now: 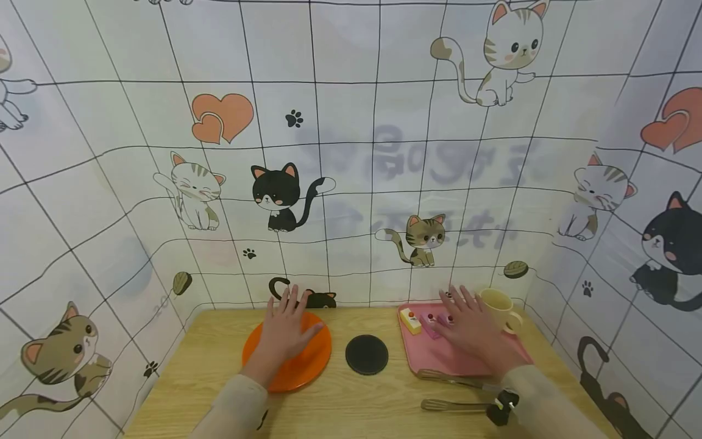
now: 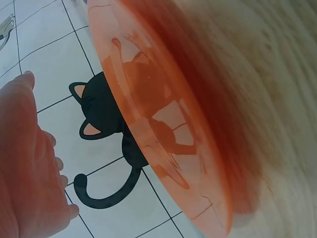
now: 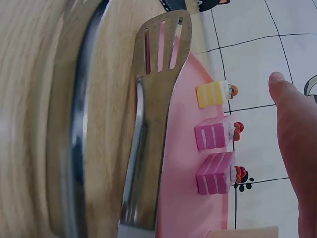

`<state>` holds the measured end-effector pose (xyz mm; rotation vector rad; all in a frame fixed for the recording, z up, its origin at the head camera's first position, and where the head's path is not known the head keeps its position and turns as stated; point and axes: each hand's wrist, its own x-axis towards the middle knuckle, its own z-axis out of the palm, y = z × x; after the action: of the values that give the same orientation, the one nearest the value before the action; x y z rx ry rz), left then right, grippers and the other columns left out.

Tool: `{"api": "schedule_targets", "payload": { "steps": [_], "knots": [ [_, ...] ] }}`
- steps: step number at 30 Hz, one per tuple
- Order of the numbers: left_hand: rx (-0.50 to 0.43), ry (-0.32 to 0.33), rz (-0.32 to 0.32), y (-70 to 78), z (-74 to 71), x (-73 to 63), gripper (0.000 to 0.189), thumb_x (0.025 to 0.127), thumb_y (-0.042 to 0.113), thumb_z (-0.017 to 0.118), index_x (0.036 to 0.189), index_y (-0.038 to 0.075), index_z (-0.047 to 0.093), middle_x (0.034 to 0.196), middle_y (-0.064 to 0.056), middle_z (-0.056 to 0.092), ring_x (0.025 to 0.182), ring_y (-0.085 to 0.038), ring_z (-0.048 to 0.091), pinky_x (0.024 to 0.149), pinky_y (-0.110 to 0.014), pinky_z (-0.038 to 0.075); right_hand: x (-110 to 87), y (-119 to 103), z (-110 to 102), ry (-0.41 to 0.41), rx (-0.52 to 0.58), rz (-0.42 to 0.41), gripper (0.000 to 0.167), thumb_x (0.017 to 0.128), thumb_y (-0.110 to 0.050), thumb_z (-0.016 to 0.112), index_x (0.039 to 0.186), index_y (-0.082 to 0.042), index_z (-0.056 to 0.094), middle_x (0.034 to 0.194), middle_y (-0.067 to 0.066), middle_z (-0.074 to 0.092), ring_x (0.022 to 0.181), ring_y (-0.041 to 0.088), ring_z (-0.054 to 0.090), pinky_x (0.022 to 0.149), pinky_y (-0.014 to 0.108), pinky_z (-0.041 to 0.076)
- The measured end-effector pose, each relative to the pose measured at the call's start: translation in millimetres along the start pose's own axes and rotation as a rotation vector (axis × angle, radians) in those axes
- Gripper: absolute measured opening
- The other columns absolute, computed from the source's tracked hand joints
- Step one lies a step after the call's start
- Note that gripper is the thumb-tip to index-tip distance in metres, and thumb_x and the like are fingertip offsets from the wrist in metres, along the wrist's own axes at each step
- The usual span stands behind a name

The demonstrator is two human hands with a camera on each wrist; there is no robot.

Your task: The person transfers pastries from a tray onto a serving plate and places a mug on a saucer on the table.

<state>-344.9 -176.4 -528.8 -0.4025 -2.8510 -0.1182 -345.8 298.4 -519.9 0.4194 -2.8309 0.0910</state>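
My left hand (image 1: 285, 332) hovers over the orange plate (image 1: 293, 375) with its fingers straight and nothing in them. In the left wrist view the plate (image 2: 163, 114) appears edge-on, apart from the hand (image 2: 29, 163). My right hand (image 1: 471, 326) is spread above the pink tray (image 1: 433, 356), also holding nothing. Three small toy cake slices lie along the tray's far side: a yellow cake slice (image 3: 210, 94), a pink cake slice (image 3: 210, 134) and another pink cake slice (image 3: 214, 173). The right hand partly hides them in the head view.
A black round mat (image 1: 367, 354) lies between plate and tray. Metal tongs with a slotted end (image 3: 161, 47) lie at the tray's near edge, and a second metal utensil (image 1: 452, 405) lies nearer. A pale yellow mug (image 1: 496, 308) stands at the back right. Cat-print cloth walls (image 1: 351, 183) enclose the table.
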Motion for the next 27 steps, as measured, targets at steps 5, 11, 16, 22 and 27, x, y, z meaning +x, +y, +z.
{"api": "schedule_targets", "payload": {
  "steps": [5,11,16,22,27],
  "knots": [
    [0.003,0.003,0.002,-5.4,1.9,-5.3,0.093,0.108,0.071,0.052,0.176,0.011,0.031,0.183,-0.018,0.022,0.168,-0.041,0.021,0.132,-0.072,0.013,-12.7,4.6,1.0,0.007,0.002,-0.017,0.091,0.105,-0.064,0.065,0.169,-0.004,0.042,0.176,0.028,0.031,0.164,0.053,0.023,0.131,0.072,0.017],
    [-0.044,0.014,-0.021,-10.9,0.0,-13.1,0.091,0.107,0.068,0.059,0.174,0.01,0.035,0.181,-0.022,0.022,0.167,-0.044,0.023,0.13,-0.074,0.017,-23.5,7.0,-3.3,0.028,-0.012,-0.04,0.088,0.105,-0.061,0.067,0.168,-0.004,0.045,0.176,0.027,0.031,0.163,0.053,0.025,0.13,0.071,0.021],
    [-0.061,-0.004,-0.011,-18.5,-1.1,-21.7,0.091,0.107,0.068,0.058,0.173,0.01,0.037,0.18,-0.023,0.024,0.166,-0.045,0.025,0.13,-0.074,0.02,-29.9,11.2,-4.8,0.007,-0.011,-0.038,0.089,0.107,-0.063,0.063,0.171,-0.006,0.039,0.178,0.028,0.027,0.163,0.055,0.023,0.129,0.073,0.022],
    [-0.095,-0.034,0.021,-26.2,-1.2,-32.4,0.091,0.106,0.068,0.059,0.173,0.01,0.038,0.18,-0.023,0.025,0.166,-0.045,0.024,0.132,-0.071,0.017,-39.4,16.2,-4.2,0.011,-0.036,-0.042,0.088,0.106,-0.063,0.063,0.167,-0.001,0.046,0.173,0.029,0.037,0.161,0.054,0.028,0.13,0.071,0.023],
    [-0.105,-0.024,0.023,-32.4,-1.9,-42.8,0.092,0.106,0.07,0.059,0.171,0.008,0.042,0.178,-0.024,0.031,0.164,-0.046,0.029,0.13,-0.072,0.022,-51.6,19.2,-5.5,0.038,-0.024,-0.055,0.084,0.105,-0.061,0.067,0.162,-0.001,0.053,0.169,0.027,0.045,0.158,0.052,0.037,0.128,0.069,0.03]
  ]
}}
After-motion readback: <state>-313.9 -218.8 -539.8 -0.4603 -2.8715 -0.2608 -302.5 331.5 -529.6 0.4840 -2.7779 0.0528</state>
